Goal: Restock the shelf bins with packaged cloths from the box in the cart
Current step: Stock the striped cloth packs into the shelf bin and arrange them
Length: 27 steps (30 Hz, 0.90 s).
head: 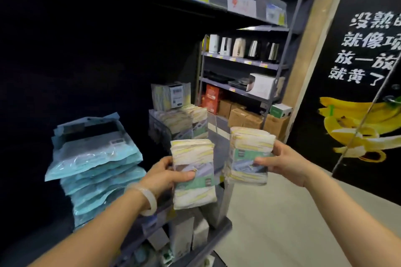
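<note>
My left hand (167, 174) grips a stack of packaged cloths (193, 156), white and yellow with a green label, held upright in front of the shelf. My right hand (282, 161) grips a second, similar stack of cloth packs (249, 143) just to the right of it. Behind them a clear shelf bin (158, 128) holds more of the same cloth packs (184, 121), with further packs (169, 95) stacked behind. The cart and its box are out of view.
A pile of light-blue packaged cloths (95, 158) fills the shelf to the left. Lower shelves hold small boxes (184, 236). Kettles (240, 47) and cardboard boxes (245, 115) stand on a far rack. A black banana poster (358, 115) covers the right wall.
</note>
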Available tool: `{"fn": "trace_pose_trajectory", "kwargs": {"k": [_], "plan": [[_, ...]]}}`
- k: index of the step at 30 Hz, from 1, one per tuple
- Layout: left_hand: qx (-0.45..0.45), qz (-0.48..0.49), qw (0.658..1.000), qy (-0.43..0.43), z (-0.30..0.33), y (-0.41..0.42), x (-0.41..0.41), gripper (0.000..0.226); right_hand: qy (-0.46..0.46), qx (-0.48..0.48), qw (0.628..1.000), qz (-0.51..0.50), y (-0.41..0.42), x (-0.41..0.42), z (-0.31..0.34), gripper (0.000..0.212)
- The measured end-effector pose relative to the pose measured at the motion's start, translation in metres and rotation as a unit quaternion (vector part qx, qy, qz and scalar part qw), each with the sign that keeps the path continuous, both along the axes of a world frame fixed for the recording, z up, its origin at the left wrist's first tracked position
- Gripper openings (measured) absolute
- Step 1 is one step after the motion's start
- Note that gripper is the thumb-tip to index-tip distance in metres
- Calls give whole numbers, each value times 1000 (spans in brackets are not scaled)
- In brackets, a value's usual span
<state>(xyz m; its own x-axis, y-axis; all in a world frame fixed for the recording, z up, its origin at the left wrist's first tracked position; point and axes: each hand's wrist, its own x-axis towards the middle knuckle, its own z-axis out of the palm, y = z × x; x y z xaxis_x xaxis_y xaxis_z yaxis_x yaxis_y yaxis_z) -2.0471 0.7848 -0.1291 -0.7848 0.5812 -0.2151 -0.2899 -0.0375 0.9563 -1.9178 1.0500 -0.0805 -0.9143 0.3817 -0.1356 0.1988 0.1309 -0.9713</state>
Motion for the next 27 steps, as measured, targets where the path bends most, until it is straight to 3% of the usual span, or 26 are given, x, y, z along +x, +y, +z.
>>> {"fn": "trace_pose_trajectory", "kwargs": {"k": [3,7,12,19,27], "plan": [[-15,37,999,14,-2,3,-20,84,21,-9,999,38,24,-58,4,70],[-24,89,996,14,-1,15,-36,86,28,17,990,134,47,-140,8,72],[-11,178,984,1,5,38,-44,106,38,24,971,234,64,-212,14,73],[8,268,963,8,7,67,-46,79,62,106,941,315,86,-253,-1,69],[2,330,944,17,8,84,-48,70,75,221,902,364,91,-265,-20,85]]}}
